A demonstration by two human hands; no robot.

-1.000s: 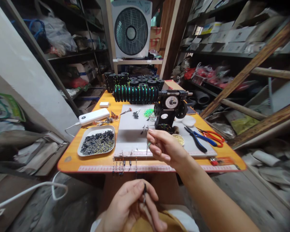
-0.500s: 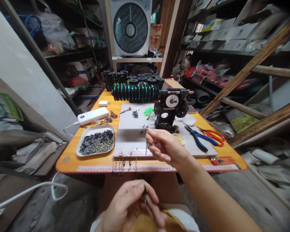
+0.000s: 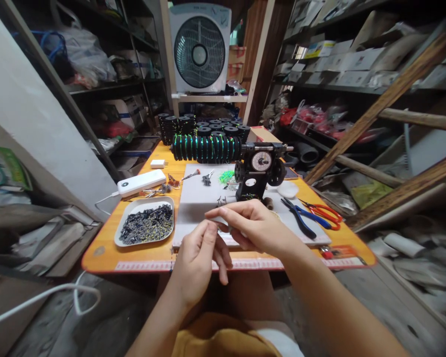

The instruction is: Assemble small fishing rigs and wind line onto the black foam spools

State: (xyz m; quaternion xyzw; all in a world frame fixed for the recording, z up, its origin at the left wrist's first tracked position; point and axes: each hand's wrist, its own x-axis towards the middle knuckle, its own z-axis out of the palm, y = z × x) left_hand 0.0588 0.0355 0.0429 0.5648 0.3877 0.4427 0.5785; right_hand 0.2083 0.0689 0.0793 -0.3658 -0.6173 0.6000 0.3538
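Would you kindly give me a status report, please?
Left hand, right hand: fingertips close, contact unclear. Any held piece: too small to tell. Parts tray left, blue-handled pliers right, both apart from the hands.

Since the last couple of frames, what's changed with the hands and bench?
Left hand rose from below the table edge to meet the right hand, fingertips close together. Right hand moved slightly left. The dark piece seen in the left hand is now hidden; can't tell if anything was let go. Tray, blue-handled pliers and dial machine stayed put.
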